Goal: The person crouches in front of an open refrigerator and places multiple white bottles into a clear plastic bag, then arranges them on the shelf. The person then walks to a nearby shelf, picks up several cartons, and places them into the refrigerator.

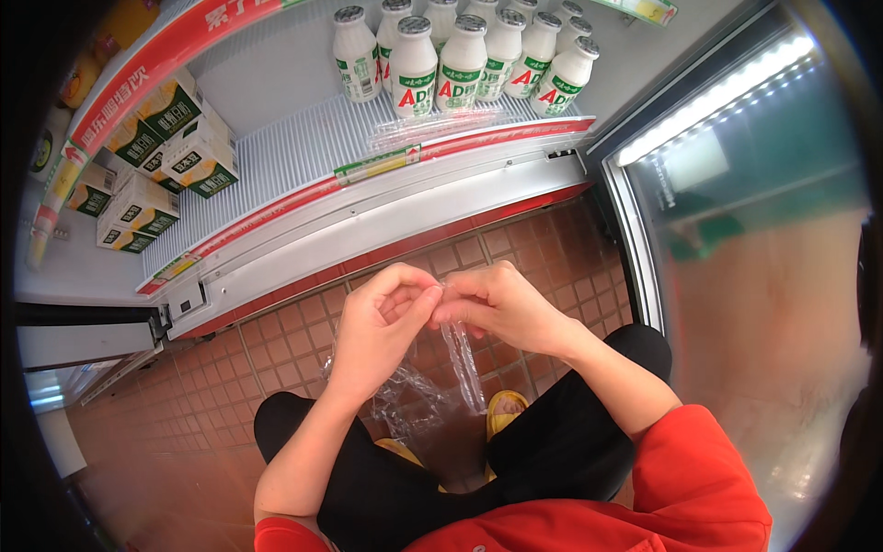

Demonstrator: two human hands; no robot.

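Here, left hand, right hand meet, pinching clear plastic.

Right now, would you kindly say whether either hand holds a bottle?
No, the left hand and right hand meet at clear film, and the white bottles stand on the shelf.

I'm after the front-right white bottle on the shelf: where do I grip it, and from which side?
Grip the bottle around its rounded body, below the cap, probably from the front. It stands upright, with other bottles crowding its left and back; the side facing the shelf's front edge looks open.
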